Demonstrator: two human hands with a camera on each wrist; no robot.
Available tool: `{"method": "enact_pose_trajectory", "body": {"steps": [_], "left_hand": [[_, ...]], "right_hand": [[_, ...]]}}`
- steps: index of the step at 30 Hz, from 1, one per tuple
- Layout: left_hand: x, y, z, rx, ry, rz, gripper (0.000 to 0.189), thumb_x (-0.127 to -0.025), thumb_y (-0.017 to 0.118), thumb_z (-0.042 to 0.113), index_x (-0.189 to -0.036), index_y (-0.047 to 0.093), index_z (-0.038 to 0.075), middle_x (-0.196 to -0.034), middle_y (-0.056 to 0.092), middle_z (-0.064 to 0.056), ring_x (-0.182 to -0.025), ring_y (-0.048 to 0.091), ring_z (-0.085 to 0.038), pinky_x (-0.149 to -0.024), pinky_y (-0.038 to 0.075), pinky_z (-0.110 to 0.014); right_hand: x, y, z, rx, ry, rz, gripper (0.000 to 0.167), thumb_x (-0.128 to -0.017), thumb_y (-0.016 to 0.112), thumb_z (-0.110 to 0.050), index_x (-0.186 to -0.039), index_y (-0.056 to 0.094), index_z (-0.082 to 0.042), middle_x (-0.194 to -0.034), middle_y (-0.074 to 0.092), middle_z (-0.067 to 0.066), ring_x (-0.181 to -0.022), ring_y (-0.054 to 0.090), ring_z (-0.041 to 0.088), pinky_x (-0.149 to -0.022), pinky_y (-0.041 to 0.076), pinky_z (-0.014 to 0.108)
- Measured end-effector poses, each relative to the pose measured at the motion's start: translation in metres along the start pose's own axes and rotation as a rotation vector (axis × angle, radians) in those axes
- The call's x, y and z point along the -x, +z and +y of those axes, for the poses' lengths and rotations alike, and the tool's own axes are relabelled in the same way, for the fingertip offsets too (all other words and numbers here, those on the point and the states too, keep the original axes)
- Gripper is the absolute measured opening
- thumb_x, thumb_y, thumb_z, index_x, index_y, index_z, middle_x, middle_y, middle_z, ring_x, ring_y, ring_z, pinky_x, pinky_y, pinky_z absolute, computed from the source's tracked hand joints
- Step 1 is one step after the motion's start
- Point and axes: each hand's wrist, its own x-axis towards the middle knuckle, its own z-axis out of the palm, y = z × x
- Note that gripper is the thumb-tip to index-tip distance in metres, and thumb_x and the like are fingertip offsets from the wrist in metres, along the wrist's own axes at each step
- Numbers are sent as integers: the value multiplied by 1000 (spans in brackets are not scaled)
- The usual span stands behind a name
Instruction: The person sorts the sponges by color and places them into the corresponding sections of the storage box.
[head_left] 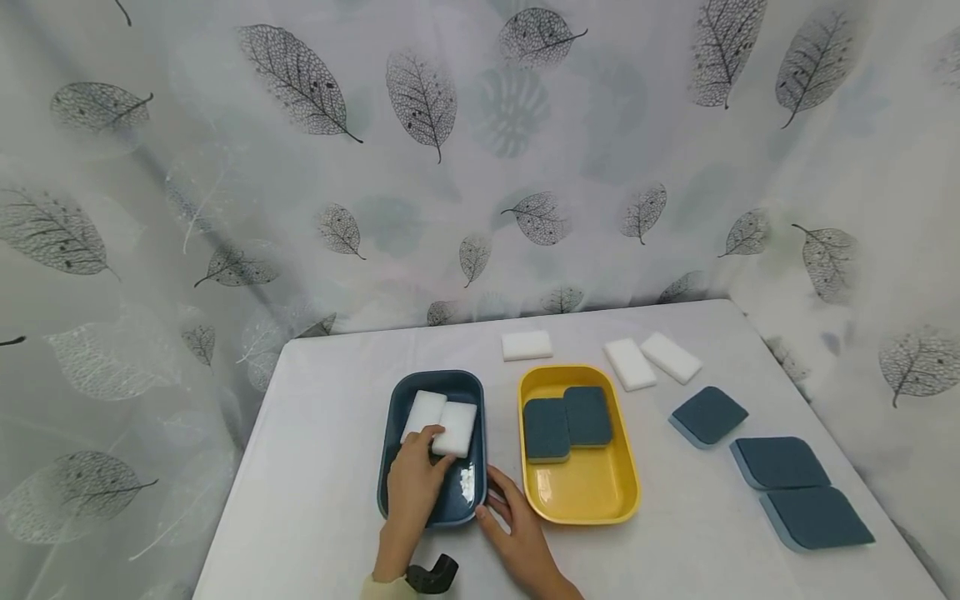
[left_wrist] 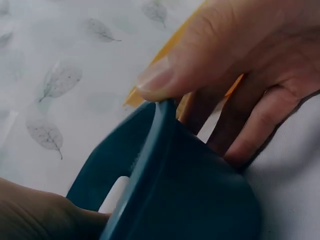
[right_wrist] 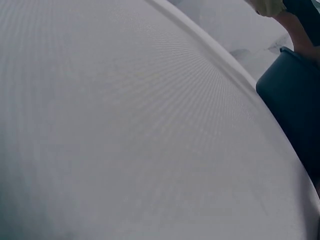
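My left hand (head_left: 412,479) reaches into a dark blue plastic tub (head_left: 438,523), its thumb and fingers pinching the near-left end of a white sponge block (head_left: 459,425). Another white sponge block (head_left: 425,408) lies against it in the tub, to its left. At the tub's right side, my right hand (head_left: 516,533) holds the rim. In the left wrist view, that hand's thumb (left_wrist: 157,77) lies on top of the rim and its other fingers are outside the wall. The tub's wall (right_wrist: 287,95) also shows at the right of the right wrist view.
Right of the blue tub stands a yellow tub (head_left: 592,508) with two dark scrub sponges (head_left: 546,429) in it. White sponge blocks (head_left: 527,345) lie behind and right of it. Three more dark scrub sponges (head_left: 780,462) lie farther right. A leaf-patterned curtain (head_left: 465,175) hangs behind the table.
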Motion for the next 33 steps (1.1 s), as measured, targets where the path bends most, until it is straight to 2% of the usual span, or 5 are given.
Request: {"method": "enact_pose_trajectory", "body": {"steps": [7,19,23,28,33], "left_hand": [[-5,9,3,-93,34,3,42,-84,86,12,-123,71,10,-103,64,-14,-81,66,-26,-67,57,-45],[0,8,2,-52,58,-39,41,-93,77,13,-134,69,10,-106,70,-10,-84,65,-20,-73,59,-41],[6,1,-6,-27,132,59,36,-92,77,9,-128,72,15,-106,74,-5,-95,69,-22,-77,60,-42],[14,-13,-25,5,206,313,33,-88,78,-3,-117,75,12,-113,71,-7,-106,63,-27,-83,59,-43],[24,-30,-44,130,29,400,32,-88,75,-8,-116,75,7,-118,70,-15,-105,60,-30,-81,55,-34]], "right_hand": [[-1,-1,-1,13,-7,2,64,-104,63,-40,-160,37,-21,-165,39,9,-151,43,30,-119,42,26],[1,-4,3,8,10,-7,64,-105,63,-38,-160,37,-20,-166,39,10,-152,41,32,-119,41,26],[3,-4,3,3,3,11,63,-105,63,-37,-159,38,-19,-165,40,11,-151,42,31,-117,43,20],[3,-2,1,-6,-12,10,63,-104,64,-37,-159,39,-19,-163,41,12,-150,43,31,-117,43,22],[5,-5,-7,2,-15,-8,61,-106,61,-39,-160,37,-23,-163,42,8,-150,42,29,-118,43,24]]}}
